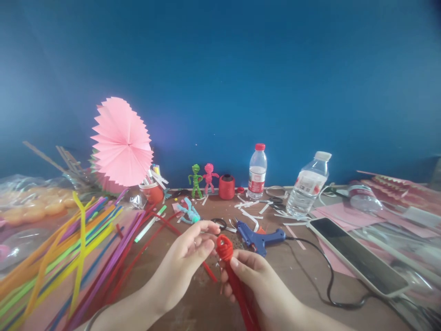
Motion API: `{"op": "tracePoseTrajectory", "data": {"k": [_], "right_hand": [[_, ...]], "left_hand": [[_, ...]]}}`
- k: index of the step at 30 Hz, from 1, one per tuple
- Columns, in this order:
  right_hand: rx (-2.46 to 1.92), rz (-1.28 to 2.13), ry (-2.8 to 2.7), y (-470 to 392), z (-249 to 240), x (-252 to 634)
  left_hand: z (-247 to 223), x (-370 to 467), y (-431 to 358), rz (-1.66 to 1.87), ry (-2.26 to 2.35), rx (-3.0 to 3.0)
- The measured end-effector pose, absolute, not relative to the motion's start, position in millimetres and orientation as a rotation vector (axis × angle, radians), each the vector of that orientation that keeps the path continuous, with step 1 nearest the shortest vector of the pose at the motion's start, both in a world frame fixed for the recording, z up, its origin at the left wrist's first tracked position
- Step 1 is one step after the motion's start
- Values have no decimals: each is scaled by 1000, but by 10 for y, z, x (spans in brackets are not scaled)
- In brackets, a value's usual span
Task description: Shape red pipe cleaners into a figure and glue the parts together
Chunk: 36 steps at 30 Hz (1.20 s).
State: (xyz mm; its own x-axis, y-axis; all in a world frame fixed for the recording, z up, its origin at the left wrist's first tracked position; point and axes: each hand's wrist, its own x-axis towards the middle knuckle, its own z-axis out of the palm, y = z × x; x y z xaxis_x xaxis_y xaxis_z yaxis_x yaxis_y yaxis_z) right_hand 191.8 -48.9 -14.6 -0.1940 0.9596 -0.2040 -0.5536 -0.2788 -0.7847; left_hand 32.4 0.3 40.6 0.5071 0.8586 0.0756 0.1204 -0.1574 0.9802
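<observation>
A bundle of red pipe cleaners with a coiled, rounded top hangs down over the table's near part. My right hand is closed round it just below the coil, thumb on the front. My left hand is beside the coil on its left, fingers curved and apart from the thumb, fingertips close to the coil; whether they touch it I cannot tell. Beyond my hands lies a light blue pipe-cleaner figure. Green and pink figures stand upright near the wall.
Many coloured pipe cleaners cover the left side. A blue glue gun, its cord, a phone and bottles are at the right. A pink paper fan stands back left; a red pot is by the wall.
</observation>
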Motion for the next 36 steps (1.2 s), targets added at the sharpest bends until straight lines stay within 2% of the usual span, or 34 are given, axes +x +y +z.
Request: {"op": "tracePoseTrajectory", "data": {"k": [10, 20, 30, 36], "right_hand": [[-707, 1777, -570, -486, -233, 1859], [-422, 2086, -542, -511, -285, 1890], [-454, 2145, -748, -498, -304, 1862], [-535, 2092, -827, -493, -317, 1845]], "left_hand": [[254, 342, 50, 812, 812, 1656], [251, 280, 53, 869, 757, 1949], [565, 134, 59, 613, 594, 2084], [552, 106, 78, 588, 543, 2093]]}}
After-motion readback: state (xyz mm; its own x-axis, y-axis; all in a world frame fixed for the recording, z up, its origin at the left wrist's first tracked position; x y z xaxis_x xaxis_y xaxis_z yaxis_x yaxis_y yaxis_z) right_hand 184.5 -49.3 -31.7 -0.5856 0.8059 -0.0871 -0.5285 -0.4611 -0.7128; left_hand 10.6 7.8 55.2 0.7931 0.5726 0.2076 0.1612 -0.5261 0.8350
